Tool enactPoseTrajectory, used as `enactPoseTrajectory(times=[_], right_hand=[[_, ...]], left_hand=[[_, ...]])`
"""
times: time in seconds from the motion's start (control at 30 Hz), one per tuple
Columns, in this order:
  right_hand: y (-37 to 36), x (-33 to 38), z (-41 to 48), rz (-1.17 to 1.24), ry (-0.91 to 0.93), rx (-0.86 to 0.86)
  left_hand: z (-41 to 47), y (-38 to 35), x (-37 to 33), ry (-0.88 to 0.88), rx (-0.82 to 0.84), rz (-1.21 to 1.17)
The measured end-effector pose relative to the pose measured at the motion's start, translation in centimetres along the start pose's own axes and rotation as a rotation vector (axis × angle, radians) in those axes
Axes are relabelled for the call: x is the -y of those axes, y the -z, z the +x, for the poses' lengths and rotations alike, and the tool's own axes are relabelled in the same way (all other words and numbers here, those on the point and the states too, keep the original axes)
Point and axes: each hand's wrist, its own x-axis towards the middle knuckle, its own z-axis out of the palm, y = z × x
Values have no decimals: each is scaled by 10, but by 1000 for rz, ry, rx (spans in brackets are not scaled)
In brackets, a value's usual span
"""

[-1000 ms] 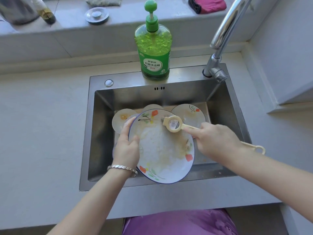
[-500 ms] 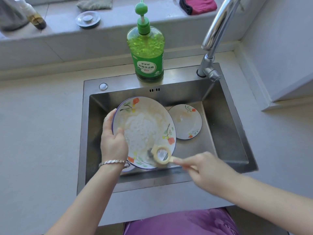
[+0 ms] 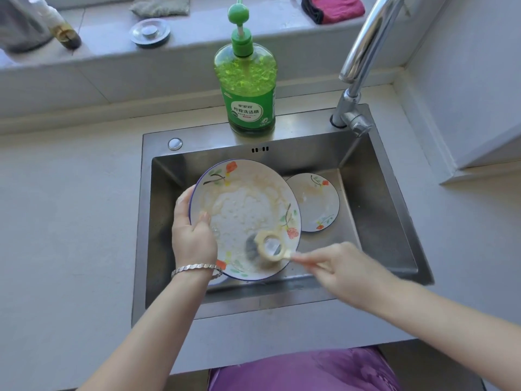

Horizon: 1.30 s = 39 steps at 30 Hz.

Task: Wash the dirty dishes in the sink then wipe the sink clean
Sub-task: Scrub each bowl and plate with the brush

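Over the sink basin: left fingers are curling round the left rim of the large flowered plate, with the thumb lying on its face. Left hand is holding the plate tilted inside the basin. Right fingers are pinching the cream handle of the scrub brush; right hand is showing blurred. Brush's round head is pressing on the plate's lower right part, among foam and yellowish smears. Silver bracelet is sitting on the left wrist. Small flowered plate is lying flat on the floor of the steel sink, just right of the large one and partly behind it, smeared as well. Green soap bottle is standing upright on the sink's back rim; chrome tap is rising at the back right corner. Grey worktop is surrounding the sink. Lying on the ledge behind: a metal strainer, a pink cloth, a grey cloth.
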Motion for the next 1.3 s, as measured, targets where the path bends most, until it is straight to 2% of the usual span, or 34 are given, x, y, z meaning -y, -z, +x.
enactPoseTrajectory(times=[0.07,0.2,0.37,0.5,0.6,0.67,0.73,0.83,0.9,0.97,1.1,1.13,1.2,1.3], right_hand=[[11,-8,3,-76,-62,-24],[-14,27,-11,72,86,93],[-22,25,-3,181,104,65],[-1,-9,-12,-58,83,52],[16,-30,0,-191,-34,-66],[14,-30,9,-283,-49,-122],[2,-25,6,-286,-20,-96],[-11,-21,-9,-206,37,39],[-3,-28,-2,-228,9,-9],[8,-33,11,-130,-47,-134],[16,-34,27,392,-198,-402],[15,-33,30,486,-277,-396],[11,-33,34,694,-411,-269],[3,-34,33,945,-449,-27]], left_hand=[[1,2,1,36,-20,-4],[-8,-4,1,52,-14,-4],[-6,0,1,104,-14,-46],[3,12,1,93,-33,-33],[-2,12,5,92,5,-25],[-10,7,9,129,40,-22],[-15,4,11,156,62,-19],[-13,6,13,151,59,-3],[-12,8,14,154,66,-10],[-13,9,15,165,78,-7],[-11,10,14,256,70,-45],[-10,10,14,282,79,-64],[-9,9,13,314,129,-68],[-7,6,13,374,222,-60]])
